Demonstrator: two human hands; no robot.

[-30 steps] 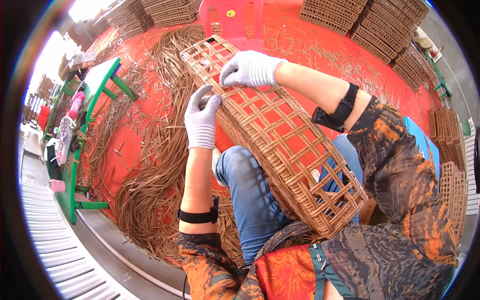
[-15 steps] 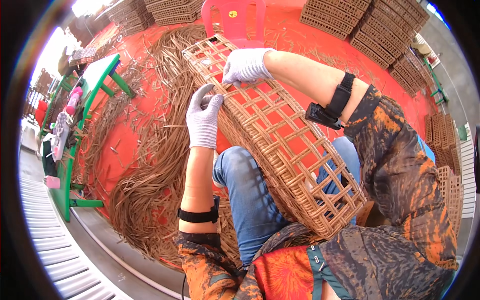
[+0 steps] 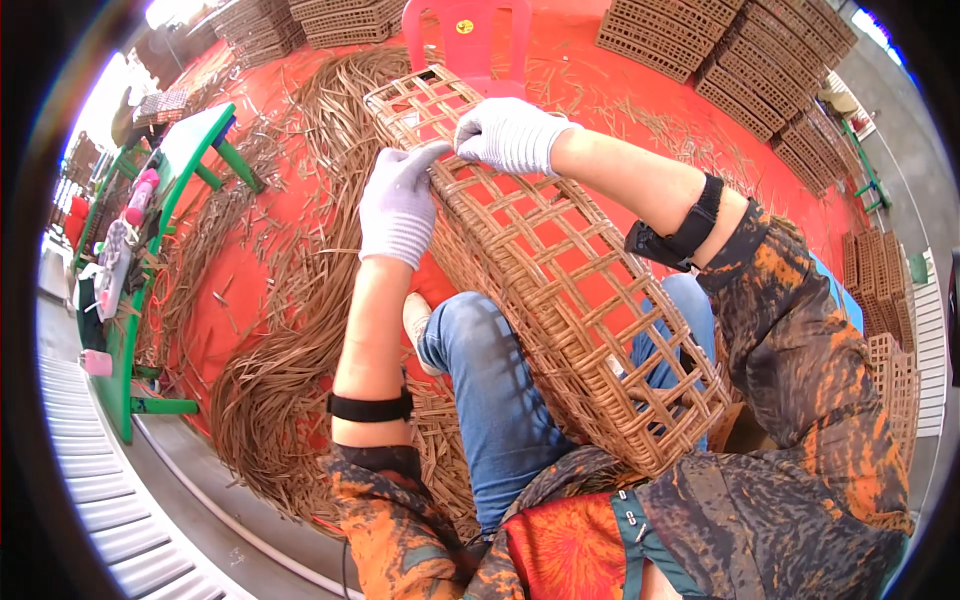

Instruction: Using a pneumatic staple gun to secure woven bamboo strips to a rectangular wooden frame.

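Observation:
A long brown woven wicker basket (image 3: 522, 240) rests slanted across my lap, its open-lattice face toward me and its far end raised. My left hand (image 3: 398, 205), in a pale knitted glove, is closed at the basket's left edge, with the forefinger stretched toward the right hand. Just across from it, my right hand (image 3: 512, 135), gloved alike, is closed in a pinch over the lattice near the far end. The fingertips of both hands almost meet at the edge. Whatever the right fingers pinch is hidden by the glove.
A large heap of loose brown strips (image 3: 290, 370) lies on the red floor to my left. Beyond the basket stands a pink plastic chair (image 3: 470, 45). Green-framed tables (image 3: 180, 175) are at the left. Stacked woven baskets (image 3: 770, 75) rise at the far right.
My left hand has turned and moved up toward the right hand, its fingers drawing together at the edge. The right hand has shifted slightly right. The basket stays nearly in place.

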